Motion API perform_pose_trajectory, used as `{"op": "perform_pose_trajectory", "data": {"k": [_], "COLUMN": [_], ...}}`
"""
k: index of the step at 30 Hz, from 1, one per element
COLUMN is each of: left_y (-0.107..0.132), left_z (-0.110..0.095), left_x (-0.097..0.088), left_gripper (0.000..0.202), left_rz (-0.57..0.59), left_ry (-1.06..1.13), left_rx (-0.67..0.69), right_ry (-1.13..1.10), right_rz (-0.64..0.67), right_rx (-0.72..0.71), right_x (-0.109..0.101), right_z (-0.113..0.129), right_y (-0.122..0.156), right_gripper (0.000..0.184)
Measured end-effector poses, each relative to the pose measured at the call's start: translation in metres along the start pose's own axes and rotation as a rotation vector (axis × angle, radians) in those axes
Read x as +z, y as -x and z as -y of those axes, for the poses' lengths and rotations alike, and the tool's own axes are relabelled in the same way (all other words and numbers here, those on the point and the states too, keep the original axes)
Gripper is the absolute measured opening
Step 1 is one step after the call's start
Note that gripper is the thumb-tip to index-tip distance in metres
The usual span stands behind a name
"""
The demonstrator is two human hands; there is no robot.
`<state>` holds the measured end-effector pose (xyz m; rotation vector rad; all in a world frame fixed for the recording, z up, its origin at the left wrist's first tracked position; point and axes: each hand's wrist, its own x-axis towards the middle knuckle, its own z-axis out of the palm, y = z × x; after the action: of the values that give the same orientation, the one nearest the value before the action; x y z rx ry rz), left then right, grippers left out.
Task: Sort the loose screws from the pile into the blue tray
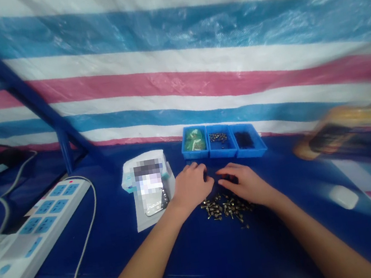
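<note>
Both my hands rest on a blue table [203, 249], close together over a pile of small brass-coloured screws [225, 208]. My left hand [193, 185] is curled into a loose fist, fingertips pinched toward the right. My right hand [241, 182] lies palm down with its fingers bent and pressed together, almost touching the left. What the fingers hold, if anything, is hidden. Just beyond them stand three small blue bins: one with greenish-white parts [194, 141], one with dark screws [221, 140], one with black parts [246, 141].
A phone [155, 199] lies on a white bag beside a tissue pack, left of my hands. A white power strip [34, 228] with its cable sits at far left. A white mouse [344, 196] and a blurred yellow-black tool [343, 133] are at right. A striped tarp hangs behind.
</note>
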<state>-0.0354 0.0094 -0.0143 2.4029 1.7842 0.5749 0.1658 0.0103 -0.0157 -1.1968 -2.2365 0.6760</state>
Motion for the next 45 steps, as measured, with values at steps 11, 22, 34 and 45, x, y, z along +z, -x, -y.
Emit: {"op": "perform_pose_trajectory", "data": {"k": [11, 22, 34, 45], "left_y": [0.001, 0.001, 0.001, -0.002], "left_z": [0.000, -0.005, -0.004, -0.010], "left_x": [0.002, -0.004, -0.001, -0.010], "left_gripper": [0.015, 0.018, 0.018, 0.029], "left_rz": [0.108, 0.147, 0.063, 0.069], "left_ry": [0.013, 0.008, 0.060, 0.219], "left_rx": [0.037, 0.019, 0.031, 0.141], "right_ry": [0.299, 0.330, 0.328, -0.122], "right_rz": [0.072, 0.057, 0.030, -0.271], "right_rx": [-0.058, -0.019, -0.019, 0.031], "right_x": [0.021, 0.016, 0.017, 0.008], "right_z": [0.006, 0.004, -0.001, -0.004], "right_y": [-0.003, -0.003, -0.004, -0.003], "right_gripper": [0.012, 0.012, 0.011, 0.017]}}
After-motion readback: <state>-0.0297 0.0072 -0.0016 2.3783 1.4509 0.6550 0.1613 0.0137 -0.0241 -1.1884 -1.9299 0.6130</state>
